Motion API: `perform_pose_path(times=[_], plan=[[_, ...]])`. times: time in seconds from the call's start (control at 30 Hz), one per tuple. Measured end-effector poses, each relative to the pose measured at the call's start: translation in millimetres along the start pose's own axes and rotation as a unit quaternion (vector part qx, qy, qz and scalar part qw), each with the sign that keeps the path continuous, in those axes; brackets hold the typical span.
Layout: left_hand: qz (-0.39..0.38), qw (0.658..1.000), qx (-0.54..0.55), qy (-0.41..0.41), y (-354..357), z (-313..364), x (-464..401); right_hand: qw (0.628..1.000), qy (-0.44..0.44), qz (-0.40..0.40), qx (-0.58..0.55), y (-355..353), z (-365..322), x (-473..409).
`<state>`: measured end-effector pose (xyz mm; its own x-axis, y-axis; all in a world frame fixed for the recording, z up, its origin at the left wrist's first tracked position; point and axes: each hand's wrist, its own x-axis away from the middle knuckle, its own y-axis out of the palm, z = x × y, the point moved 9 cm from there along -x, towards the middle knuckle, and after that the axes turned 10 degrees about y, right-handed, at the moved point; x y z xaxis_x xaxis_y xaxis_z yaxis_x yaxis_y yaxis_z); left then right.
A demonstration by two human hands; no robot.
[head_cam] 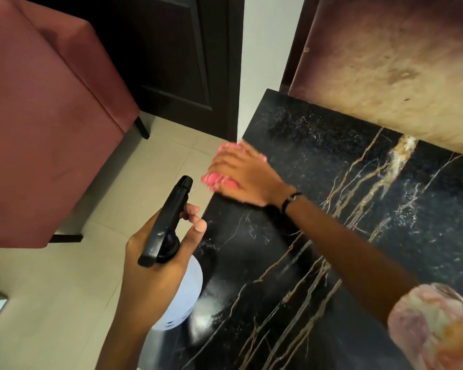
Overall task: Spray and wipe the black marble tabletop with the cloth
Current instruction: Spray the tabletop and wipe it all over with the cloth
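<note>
The black marble tabletop (345, 209) with gold and white veins fills the right half of the head view. My right hand (241, 174) presses flat on a pink cloth (219, 180) at the tabletop's left edge, fingers spread over it. My left hand (155, 260) grips a spray bottle by its neck; the bottle has a black trigger head (169, 220) and a pale bluish body (182, 297). It hangs just off the table's left edge, nozzle pointing away from me. A sheen shows on the marble beside the bottle.
A dusky-pink upholstered chair (46, 124) stands to the left on the beige tiled floor (51, 303). A dark door (177, 54) and white wall corner (267, 49) lie ahead. A mottled beige panel (401, 65) rises behind the table. A pinkish rounded object (433, 327) sits at the lower right.
</note>
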<state>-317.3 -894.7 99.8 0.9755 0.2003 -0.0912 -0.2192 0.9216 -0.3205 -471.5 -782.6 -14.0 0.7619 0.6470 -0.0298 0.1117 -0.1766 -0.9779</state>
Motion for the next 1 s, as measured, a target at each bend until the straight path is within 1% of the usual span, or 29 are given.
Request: perform_pose_path(times=[0.1, 0.2, 0.27, 0.4, 0.53, 0.6, 0.7, 0.8, 0.83, 0.93, 1.0], plan=[[0.012, 1.0, -0.013, 0.0, -17, -8, 12, 0.996, 0.08, 0.0, 0.035, -11, 41, -20], [0.027, 0.999, -0.026, -0.014, -34, -20, 27, 0.993, 0.108, -0.003, 0.037, -9, 34, -19], [0.037, 0.998, -0.025, -0.031, -45, -26, 39, 0.995, 0.094, -0.002, 0.035, -5, 4, -7], [0.046, 0.997, -0.049, -0.049, -65, -28, 63, 0.999, 0.048, -0.013, 0.009, 10, -77, 33], [0.056, 0.994, -0.074, -0.064, -84, -31, 94, 0.999, 0.0, -0.043, 0.0, 33, -160, 73], [0.066, 0.992, -0.087, -0.069, -93, -32, 110, 0.999, -0.013, -0.038, -0.005, 39, -194, 89], [0.082, 0.99, -0.092, -0.07, -104, -29, 134, 1.0, -0.007, -0.023, -0.002, 36, -207, 86], [0.093, 0.989, -0.088, -0.069, -114, -28, 158, 0.996, -0.02, -0.074, 0.05, 40, -208, 73], [0.092, 0.99, -0.089, -0.067, -116, -28, 167, 0.996, -0.016, -0.075, 0.047, 40, -208, 73], [0.088, 0.99, -0.096, -0.06, -118, -26, 192, 1.0, 0.025, -0.006, -0.012, 31, -207, 99], [0.089, 0.991, -0.085, -0.06, -120, -25, 208, 0.998, 0.035, 0.014, -0.052, 30, -214, 134]])
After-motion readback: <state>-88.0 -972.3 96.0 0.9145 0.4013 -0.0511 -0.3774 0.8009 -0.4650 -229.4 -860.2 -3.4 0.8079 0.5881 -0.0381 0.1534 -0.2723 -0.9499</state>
